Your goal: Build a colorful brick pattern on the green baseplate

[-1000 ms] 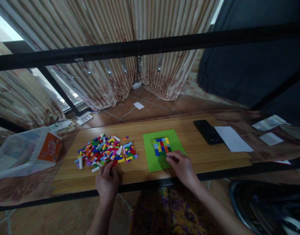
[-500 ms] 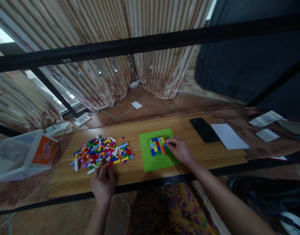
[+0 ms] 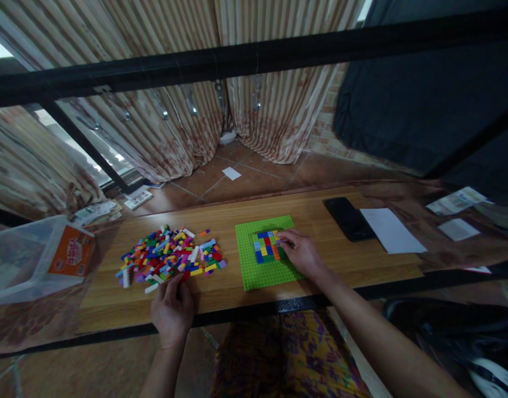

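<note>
On the wooden board lies a green baseplate point(image 3: 247, 273) with a patch of coloured bricks point(image 3: 266, 247) pressed onto its middle. My right hand point(image 3: 301, 251) reaches over the plate's right side, its thumb and forefinger pinching a small purple brick point(image 3: 279, 242) at the patch's right edge. The fingers hide part of that brick. My left hand point(image 3: 173, 307) rests at the front edge of a heap of loose bricks point(image 3: 166, 254). Its fingers are closed on a red brick point(image 3: 186, 276), which juts out past the fingertips.
A clear plastic box point(image 3: 33, 260) with an orange label stands at the left. Right of the baseplate lie a black phone point(image 3: 348, 218) and a white paper sheet point(image 3: 390, 229). A black metal rail point(image 3: 245, 61) crosses in front of striped curtains point(image 3: 174, 132).
My right hand has shifted slightly left and up, bringing the purple brick closer against the brick patch. My left hand keeps its hold on the red brick. The view has tilted slightly.
</note>
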Motion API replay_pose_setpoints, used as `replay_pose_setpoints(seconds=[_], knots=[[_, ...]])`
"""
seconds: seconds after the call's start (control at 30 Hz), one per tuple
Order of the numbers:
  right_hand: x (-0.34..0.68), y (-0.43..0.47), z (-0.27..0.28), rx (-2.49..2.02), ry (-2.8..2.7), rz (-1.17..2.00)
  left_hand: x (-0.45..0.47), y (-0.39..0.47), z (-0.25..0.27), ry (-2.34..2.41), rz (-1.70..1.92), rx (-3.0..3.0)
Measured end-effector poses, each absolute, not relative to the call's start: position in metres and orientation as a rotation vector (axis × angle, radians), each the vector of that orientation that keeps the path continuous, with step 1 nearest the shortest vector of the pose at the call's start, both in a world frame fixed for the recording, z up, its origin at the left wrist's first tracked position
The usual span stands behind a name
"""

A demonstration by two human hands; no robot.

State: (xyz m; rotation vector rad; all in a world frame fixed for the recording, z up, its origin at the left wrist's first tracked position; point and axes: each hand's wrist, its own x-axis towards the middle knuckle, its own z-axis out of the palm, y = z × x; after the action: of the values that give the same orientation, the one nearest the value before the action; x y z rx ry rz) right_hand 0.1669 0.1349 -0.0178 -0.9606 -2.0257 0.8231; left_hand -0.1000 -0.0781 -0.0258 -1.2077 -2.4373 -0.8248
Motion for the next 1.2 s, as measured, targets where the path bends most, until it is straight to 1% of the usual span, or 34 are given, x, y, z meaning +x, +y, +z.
replay_pose_setpoints(seconds=[0.27,0.4,0.5,0.83,1.2], knots=[[0.17,0.133,-0.031,-1.051,-1.806,0.985,-0.1,-0.078,-0.027,-2.439,-0.845,-1.206],[0.169,0.133,-0.031,-1.16,-1.648,1.055,-0.1,-0.079,-0.028,-2.443,-0.859,-1.218],[0.165,0.135,-0.028,-1.247,-1.635,1.089,-0.101,-0.079,-0.028,-2.448,-0.867,-1.222],[0.155,0.142,-0.019,-1.463,-1.811,0.875,-0.098,-0.078,-0.027,-2.461,-0.879,-1.21],[0.157,0.138,-0.024,-1.411,-1.874,0.853,-0.099,-0.08,-0.028,-2.488,-0.925,-1.193]])
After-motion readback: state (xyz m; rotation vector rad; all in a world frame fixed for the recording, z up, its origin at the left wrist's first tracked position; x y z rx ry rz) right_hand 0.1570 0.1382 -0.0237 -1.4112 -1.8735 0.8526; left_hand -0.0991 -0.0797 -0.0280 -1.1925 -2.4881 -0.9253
